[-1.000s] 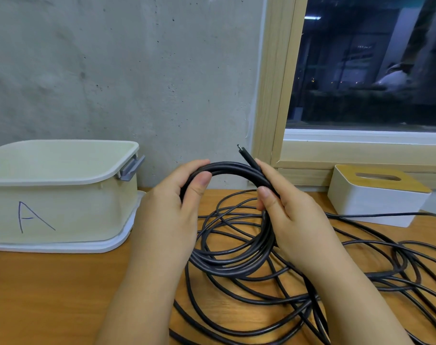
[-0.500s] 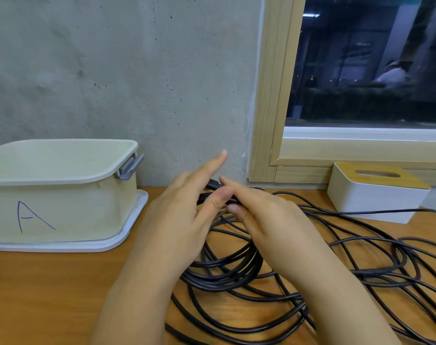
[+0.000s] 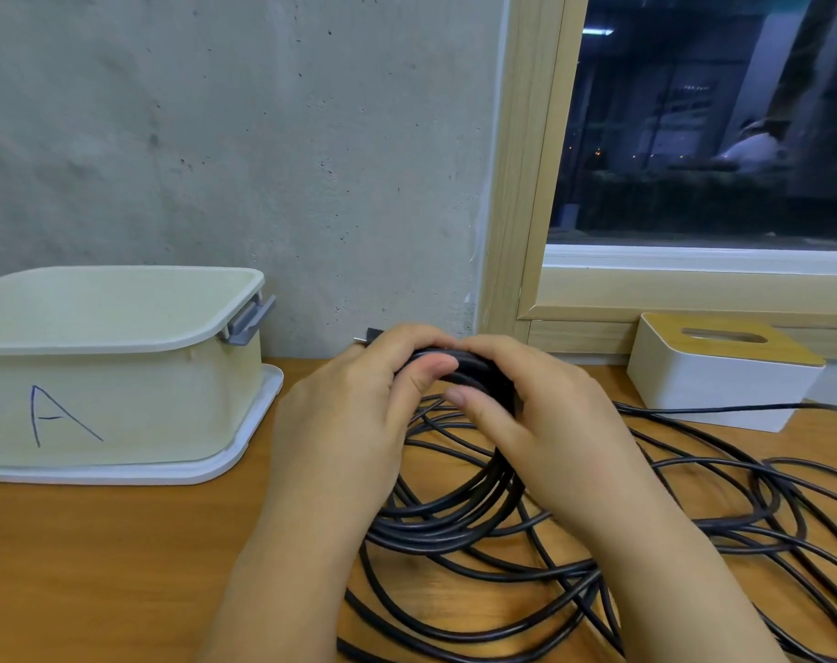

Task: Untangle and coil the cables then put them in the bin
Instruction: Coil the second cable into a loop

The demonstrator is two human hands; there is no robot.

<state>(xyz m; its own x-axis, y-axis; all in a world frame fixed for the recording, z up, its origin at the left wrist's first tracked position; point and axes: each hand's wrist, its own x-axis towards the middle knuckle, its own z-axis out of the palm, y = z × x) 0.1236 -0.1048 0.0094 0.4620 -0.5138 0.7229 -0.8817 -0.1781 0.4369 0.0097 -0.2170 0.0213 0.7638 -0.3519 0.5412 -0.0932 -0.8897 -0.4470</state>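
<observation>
Coil (image 3: pixel 447 514) top gripped between left hand (image 3: pixel 359 413), right hand (image 3: pixel 545 423).

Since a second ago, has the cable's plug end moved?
Yes. The plug end has dropped and shifted left, from beside the window frame toward the bin.

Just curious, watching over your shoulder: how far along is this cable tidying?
Early on. Done: a few loops gathered into a coil. In hand: left hand and right hand grip the coil's top. Left: loose black cable still sprawls on the table, and nothing shows above the rim of bin A.
</observation>
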